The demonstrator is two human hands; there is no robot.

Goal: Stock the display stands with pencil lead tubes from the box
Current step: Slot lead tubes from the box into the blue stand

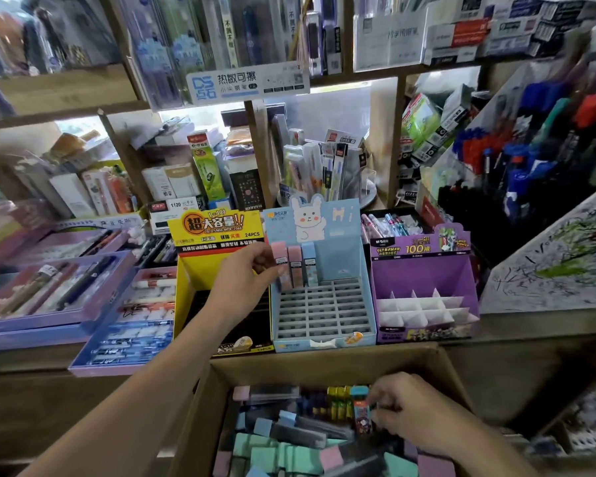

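A light-blue bunny display stand (pixel 324 315) stands in the middle, between a yellow stand (pixel 217 235) and a purple stand (pixel 424 270). My left hand (pixel 252 273) pinches a pink lead tube (pixel 278 261) at the back-left slot of the blue stand. Beside it stand another pink tube (pixel 295 265) and a blue tube (pixel 309 263). Below is an open cardboard box (pixel 324 363) full of pastel lead tubes. My right hand (pixel 413 407) is inside the box, its fingers on a teal-capped tube (pixel 361 411).
Purple and blue trays of pens (pixel 49 290) lie to the left on the counter. Shelves behind hold packaged stationery (pixel 186 173). A rack of pens (pixel 537 149) and a scribbled test sheet (pixel 558 256) stand at the right. The purple stand's white dividers (pixel 424 308) hold nothing.
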